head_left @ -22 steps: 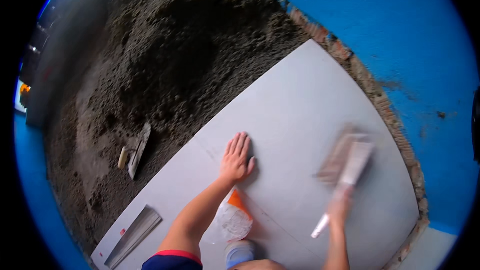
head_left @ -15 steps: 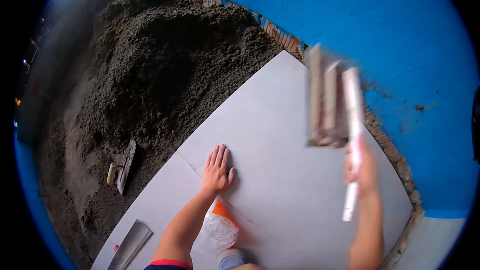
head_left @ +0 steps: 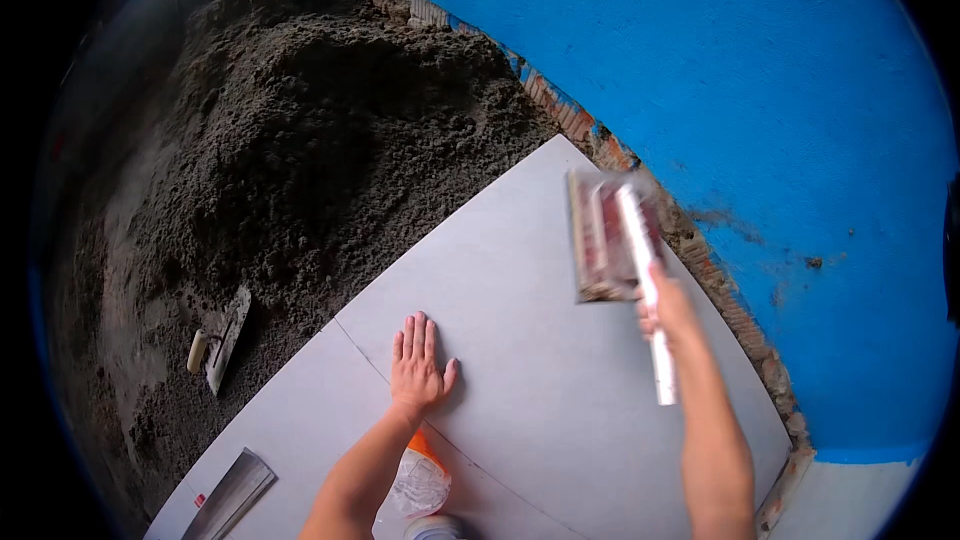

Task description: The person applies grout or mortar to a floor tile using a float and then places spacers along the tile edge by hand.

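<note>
My left hand [head_left: 418,368] lies flat on a large pale grey tile [head_left: 500,280], fingers spread, near a dark line across it. My right hand [head_left: 662,312] grips the white bar handle [head_left: 659,360] of a flat rectangular tool with a reddish-brown, blurred head [head_left: 605,235], over the tile's upper corner; whether it touches the tile I cannot tell. A clear plastic bag with an orange part [head_left: 418,478] sits below my left wrist, partly hidden by the arm. A long steel blade [head_left: 228,496] lies on the tile at lower left, beside a small red piece [head_left: 200,500].
A heap of dark, damp sand or mortar [head_left: 300,120] covers the upper left, with a trowel [head_left: 225,345] lying on it. A blue wall [head_left: 760,80] rises at the right, with a rough strip of exposed brick [head_left: 560,105] along its foot. My shoe [head_left: 435,528] shows at the bottom edge.
My right hand first swung the tool up toward the wall side, then brought it left and down over the tile's corner. My left hand stays flat on the tile; the view has shifted.
</note>
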A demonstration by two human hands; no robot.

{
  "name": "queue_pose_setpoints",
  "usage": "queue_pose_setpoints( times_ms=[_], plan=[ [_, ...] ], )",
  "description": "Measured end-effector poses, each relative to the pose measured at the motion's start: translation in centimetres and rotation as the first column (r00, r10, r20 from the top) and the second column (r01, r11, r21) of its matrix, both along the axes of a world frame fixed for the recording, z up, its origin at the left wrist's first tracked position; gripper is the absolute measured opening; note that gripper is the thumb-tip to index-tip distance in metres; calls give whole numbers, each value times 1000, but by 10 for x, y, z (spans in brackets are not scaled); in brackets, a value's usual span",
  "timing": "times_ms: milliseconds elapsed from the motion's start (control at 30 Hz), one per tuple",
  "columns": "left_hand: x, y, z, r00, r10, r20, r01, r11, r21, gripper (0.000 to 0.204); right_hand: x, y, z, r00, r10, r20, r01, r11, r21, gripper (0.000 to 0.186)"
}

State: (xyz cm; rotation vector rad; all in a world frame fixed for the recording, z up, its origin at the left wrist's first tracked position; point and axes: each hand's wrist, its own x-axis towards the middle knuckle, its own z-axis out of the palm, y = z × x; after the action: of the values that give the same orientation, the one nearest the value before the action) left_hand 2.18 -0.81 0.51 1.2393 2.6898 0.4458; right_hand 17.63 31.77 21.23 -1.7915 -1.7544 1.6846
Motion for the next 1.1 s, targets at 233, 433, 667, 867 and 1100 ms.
queue_pose_setpoints(
  times_ms=[233, 433, 667, 867, 1100],
  plan=[
    [5, 7, 3, 998, 21, 56, -23, 999, 41, 80, 38, -18, 46, 780, -103, -618, 384, 857, 343, 60],
    [-3, 22, 6, 1000, -16, 22, 14, 994, 105, 78, -6, -6, -114, 982, 29, 186, -18, 998, -65, 65],
    [1, 2, 3, 998, 30, 52, -36, 994, 100, 77, -24, -7, 82, 964, 69, -256, 20, 944, 329, 50],
    [5, 13, 4, 997, 7, 74, -15, 994, 104, 76, 19, -44, -80, 942, -256, -215, 333, 788, 518, 52],
    [3, -2, -6, 999, 26, 20, -28, 991, 129, 73, -54, -86, -154, 880, 290, 376, -451, 757, 473, 75]
  ],
)
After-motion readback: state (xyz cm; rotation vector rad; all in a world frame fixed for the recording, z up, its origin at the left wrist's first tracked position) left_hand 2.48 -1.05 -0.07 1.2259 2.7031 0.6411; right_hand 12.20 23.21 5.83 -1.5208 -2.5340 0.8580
